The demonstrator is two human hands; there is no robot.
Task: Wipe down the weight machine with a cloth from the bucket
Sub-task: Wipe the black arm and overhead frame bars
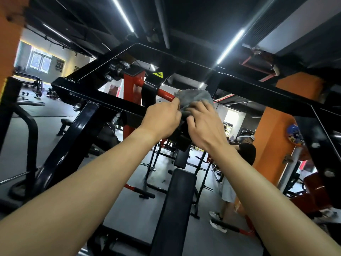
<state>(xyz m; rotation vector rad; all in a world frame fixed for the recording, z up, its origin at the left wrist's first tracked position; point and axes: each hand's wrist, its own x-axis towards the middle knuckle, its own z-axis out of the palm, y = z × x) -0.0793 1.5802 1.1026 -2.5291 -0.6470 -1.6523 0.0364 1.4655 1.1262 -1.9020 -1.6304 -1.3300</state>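
Fingers (176, 104) of the left hand (162, 120) are curled together and pinch the near edge of the grey cloth (195, 97). Those of the right hand (204, 126) lie bent over the cloth's lower part, thumb tucked beneath, clamping it against the machine. The cloth sits bunched at the end of the red bar (164, 93), high on the weight machine (103, 100) and just under its black top frame (the bucket is not in view). Both arms are raised to reach it. Judgement: the wiping step is in hand, on the upper bar. Whether the padded bench (177, 191) below has been wiped cannot be told. The next move likely calls for wrapping the cloth firmly round the bar and stroking along its length, with care near the pivot bolts (116, 70).
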